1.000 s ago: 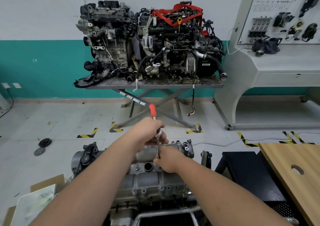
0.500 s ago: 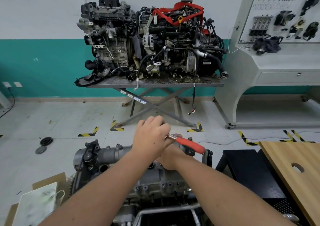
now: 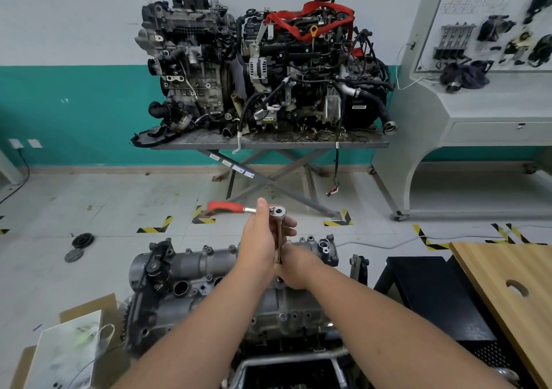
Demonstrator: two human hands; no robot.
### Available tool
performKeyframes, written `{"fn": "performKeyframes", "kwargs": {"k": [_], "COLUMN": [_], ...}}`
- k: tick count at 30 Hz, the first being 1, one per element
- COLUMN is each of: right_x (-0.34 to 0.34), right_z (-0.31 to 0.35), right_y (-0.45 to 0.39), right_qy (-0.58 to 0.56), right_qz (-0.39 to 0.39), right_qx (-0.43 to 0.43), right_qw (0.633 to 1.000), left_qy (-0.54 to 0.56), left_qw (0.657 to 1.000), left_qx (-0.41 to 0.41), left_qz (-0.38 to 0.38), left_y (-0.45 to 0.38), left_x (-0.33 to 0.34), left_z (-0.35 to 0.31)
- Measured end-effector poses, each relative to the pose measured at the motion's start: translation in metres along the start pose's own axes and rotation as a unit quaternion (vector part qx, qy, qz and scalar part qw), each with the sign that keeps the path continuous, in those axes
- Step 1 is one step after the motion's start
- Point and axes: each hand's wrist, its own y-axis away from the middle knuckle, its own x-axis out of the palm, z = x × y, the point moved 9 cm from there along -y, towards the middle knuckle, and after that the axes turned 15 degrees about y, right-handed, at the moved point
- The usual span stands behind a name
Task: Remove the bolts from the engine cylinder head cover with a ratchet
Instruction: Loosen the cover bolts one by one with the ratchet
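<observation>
I am looking down past both forearms at the engine (image 3: 209, 296) sitting low in front of me, its grey cover (image 3: 194, 264) facing up. At its near left a cardboard box (image 3: 86, 314) is holding a plastic bag (image 3: 65, 355); at the right a wooden board (image 3: 513, 296) is lying beside a black stand (image 3: 430, 296).

My right hand (image 3: 298, 269) is resting over the far edge of the cover, fingers curling around the lower end of the extension bar (image 3: 279, 245). My left hand (image 3: 260, 243) is reaching up beside the bar, fingers wrapping it just below the ratchet (image 3: 254, 208), thumb pointing up. The ratchet's head is sitting on top of the bar, its red handle sticking out level to the left. I cannot see the bolt under my hands.

Farther off, two black discs (image 3: 78, 246) are lying on the floor (image 3: 89, 197). Against the wall, two engines (image 3: 263, 69) are standing on a lift table (image 3: 268, 143), and a grey display bench (image 3: 484, 102) is standing to the right.
</observation>
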Motion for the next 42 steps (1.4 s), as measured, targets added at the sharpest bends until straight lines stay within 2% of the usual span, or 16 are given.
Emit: {"fn": "performKeyframes", "kwargs": {"k": [5,8,10,12,15,17,19,20,21,23,25,28,30,35,38,42], "right_x": [0.004,0.002,0.001,0.001,0.0,-0.002,-0.005,-0.007,-0.007,-0.009,-0.009,-0.007,-0.002,0.002,0.0,0.0], "right_z": [-0.005,-0.002,0.0,0.001,0.002,0.001,0.002,0.004,0.004,0.006,0.008,0.004,-0.003,-0.005,-0.006,-0.006], "right_y": [-0.004,-0.002,-0.001,-0.001,0.0,0.001,0.004,0.007,0.006,0.009,0.012,0.008,0.003,0.0,0.0,0.0], "right_qy": [-0.011,0.009,0.012,0.024,0.023,0.027,0.028,0.036,0.048,0.055,-0.013,-0.018,-0.001,-0.011,-0.036,-0.045], "right_qz": [-0.008,-0.021,-0.029,-0.029,-0.024,-0.026,-0.039,-0.047,-0.062,-0.085,-0.076,-0.041,-0.001,0.022,0.0,0.006], "right_qx": [0.017,0.009,0.009,0.006,-0.007,-0.006,-0.013,-0.021,-0.018,-0.022,-0.028,-0.01,0.028,0.022,0.024,0.014], "right_qw": [1.0,1.0,0.999,0.999,0.999,0.999,0.999,0.998,0.997,0.995,0.997,0.999,1.0,0.999,0.999,0.999], "left_qy": [-0.138,-0.29,-0.396,-0.528,-0.727,-0.774,-0.743,-0.708,-0.666,-0.598,-0.541,-0.362,-0.261,-0.052,0.006,-0.021], "left_qw": [0.987,0.95,0.907,0.832,0.645,0.53,0.478,0.481,0.504,0.578,0.669,0.849,0.911,0.993,0.998,0.996], "left_qx": [-0.062,-0.061,-0.052,-0.01,0.15,0.286,0.417,0.47,0.509,0.527,0.486,0.349,0.286,0.094,0.045,-0.008], "left_qz": [0.046,0.094,0.132,0.168,0.18,0.196,0.215,0.215,0.208,0.174,0.15,0.164,0.139,0.05,0.033,0.086], "left_y": [-0.009,-0.01,-0.008,-0.005,0.001,0.016,0.035,0.044,0.049,0.048,0.04,0.03,0.028,0.009,0.001,-0.002], "left_x": [0.009,0.022,0.032,0.044,0.064,0.075,0.08,0.077,0.072,0.06,0.049,0.029,0.019,0.01,0.008,0.011], "left_z": [-0.026,-0.042,-0.048,-0.052,-0.057,-0.053,-0.049,-0.05,-0.054,-0.058,-0.052,-0.034,-0.026,-0.007,-0.011,-0.015]}}
